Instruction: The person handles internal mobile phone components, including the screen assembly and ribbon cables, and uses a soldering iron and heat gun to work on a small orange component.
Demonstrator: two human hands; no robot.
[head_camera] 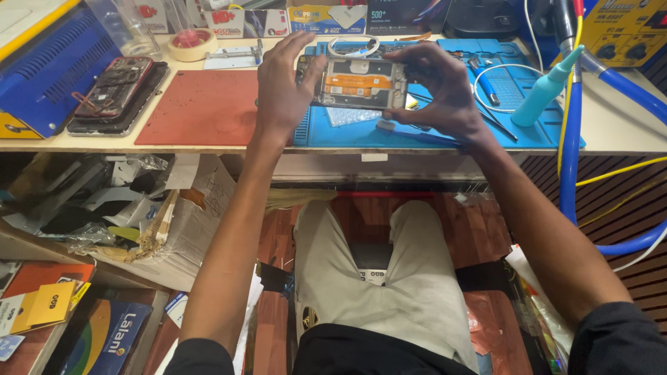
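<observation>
The opened phone (360, 83) sits above the work mat (445, 135), between the left hand (281, 87) and the right hand (445, 94). A second mat (201, 107) lies left of it. Two stacked phones (114, 94) lie further left. A bottle (549, 87) stands right.

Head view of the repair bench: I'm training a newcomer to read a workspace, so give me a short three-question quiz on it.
1. True or false: both hands hold the opened phone above the blue mat.
2. Which thing stands on the mat near the right hand? A) teal bottle B) red cup C) hammer
3. What lies on the blue box at the far left of the bench?

Key
1. True: the left hand grips one end, the right hand the other.
2. A, the teal bottle.
3. Another opened phone, beside the red mat.
</observation>
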